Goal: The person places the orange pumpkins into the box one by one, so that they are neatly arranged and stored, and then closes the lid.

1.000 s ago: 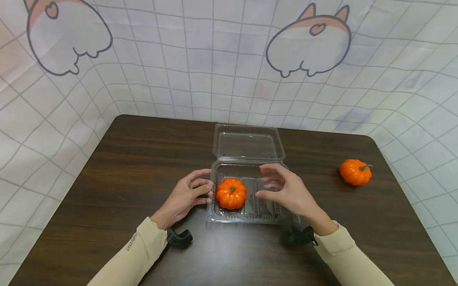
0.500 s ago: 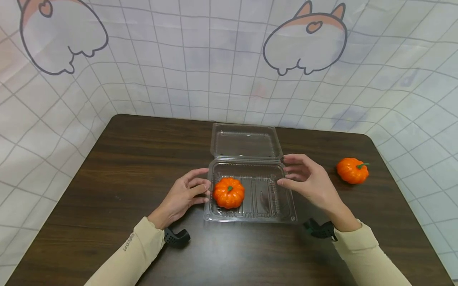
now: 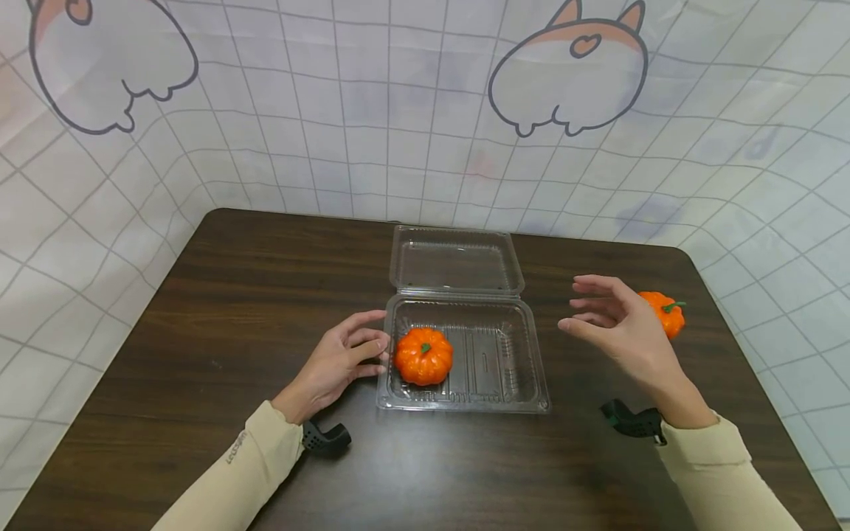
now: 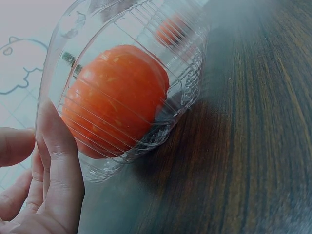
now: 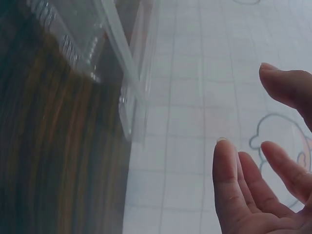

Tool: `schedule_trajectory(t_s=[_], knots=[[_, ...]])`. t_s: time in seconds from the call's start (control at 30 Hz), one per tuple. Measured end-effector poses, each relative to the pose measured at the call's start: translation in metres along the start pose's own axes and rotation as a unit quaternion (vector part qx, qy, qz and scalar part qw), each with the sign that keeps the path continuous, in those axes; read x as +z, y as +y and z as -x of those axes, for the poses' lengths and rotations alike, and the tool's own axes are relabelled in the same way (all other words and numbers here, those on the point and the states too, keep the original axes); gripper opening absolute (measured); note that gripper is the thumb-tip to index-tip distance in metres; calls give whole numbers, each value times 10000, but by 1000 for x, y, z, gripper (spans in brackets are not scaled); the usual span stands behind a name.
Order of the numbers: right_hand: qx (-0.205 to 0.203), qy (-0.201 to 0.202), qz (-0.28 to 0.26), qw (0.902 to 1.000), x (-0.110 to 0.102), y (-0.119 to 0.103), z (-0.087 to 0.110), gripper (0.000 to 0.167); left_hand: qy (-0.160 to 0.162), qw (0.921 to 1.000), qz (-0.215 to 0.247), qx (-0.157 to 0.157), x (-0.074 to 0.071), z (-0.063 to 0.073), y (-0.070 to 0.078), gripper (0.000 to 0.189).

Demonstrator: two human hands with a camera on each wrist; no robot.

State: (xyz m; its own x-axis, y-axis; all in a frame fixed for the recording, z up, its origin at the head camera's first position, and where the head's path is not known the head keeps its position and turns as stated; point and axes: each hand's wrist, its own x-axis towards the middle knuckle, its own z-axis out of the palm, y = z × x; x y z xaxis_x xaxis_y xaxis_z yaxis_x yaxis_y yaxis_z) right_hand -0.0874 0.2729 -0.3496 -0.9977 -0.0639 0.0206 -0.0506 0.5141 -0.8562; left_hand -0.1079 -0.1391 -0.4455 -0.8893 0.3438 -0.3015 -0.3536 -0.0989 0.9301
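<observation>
On the table lies a clear plastic clamshell box (image 3: 488, 404), its lid (image 3: 458, 258) folded back flat. An orange toy pumpkin (image 3: 423, 357) with a green stem sits in the left part of its base. My left hand (image 3: 340, 361) pinches the box's left rim; in the left wrist view the thumb (image 4: 14, 146) and index finger (image 4: 58, 151) lie on either side of that edge. Over the table to the box's right hovers my right hand (image 3: 620, 335), holding nothing, thumb and fingers apart. A second orange pumpkin (image 3: 667, 316) is partly hidden behind it.
The dark wooden table (image 3: 265, 273) ends at the back against a white grid-patterned curtain (image 3: 372, 147) with cartoon drawings. Each wrist wears a black strap mount (image 3: 325, 439).
My right hand has moved from over the box's right half out to the right, toward the second pumpkin, which it now partly covers. The left hand stays at the rim.
</observation>
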Motion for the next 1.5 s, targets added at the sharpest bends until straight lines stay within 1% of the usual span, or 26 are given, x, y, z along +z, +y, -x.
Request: schedule_trajectory(t_s=[0.1,0.27,0.4,0.53,0.77,0.87,0.97,1.07,1.2,1.33,1.5], knots=[[70,84,93,9999,-8,3,1,63,5,10000,3,-13,0,1,-1,55],[-102,351,213,9991,-21,11,1,61,18,10000,-11,-2,0,2,0,54],[-114,595,188,9980,-31,21,0,61,37,10000,-53,-22,0,1,2,55],[16,745,142,9971,-43,28,-1,61,53,9999,-91,-72,1,1,3,56],[272,854,388,9952,-64,39,2,60,23,9998,-206,-61,-1,0,4,58],[218,867,413,9951,-73,45,2,60,19,9996,-268,-61,-1,0,4,57],[45,991,439,9941,-81,51,3,59,17,9996,-283,-77,-2,1,5,56],[32,1097,474,9928,-89,56,4,58,-14,9996,-279,-71,-2,1,5,57],[164,1191,638,9907,-102,62,8,57,-88,9997,-244,-31,-1,-1,4,57],[326,1271,763,9884,-109,67,8,55,-18,9996,-277,-60,0,-3,4,57],[597,1287,819,9865,-114,78,6,57,54,9993,-344,-92,-2,-1,4,59]])
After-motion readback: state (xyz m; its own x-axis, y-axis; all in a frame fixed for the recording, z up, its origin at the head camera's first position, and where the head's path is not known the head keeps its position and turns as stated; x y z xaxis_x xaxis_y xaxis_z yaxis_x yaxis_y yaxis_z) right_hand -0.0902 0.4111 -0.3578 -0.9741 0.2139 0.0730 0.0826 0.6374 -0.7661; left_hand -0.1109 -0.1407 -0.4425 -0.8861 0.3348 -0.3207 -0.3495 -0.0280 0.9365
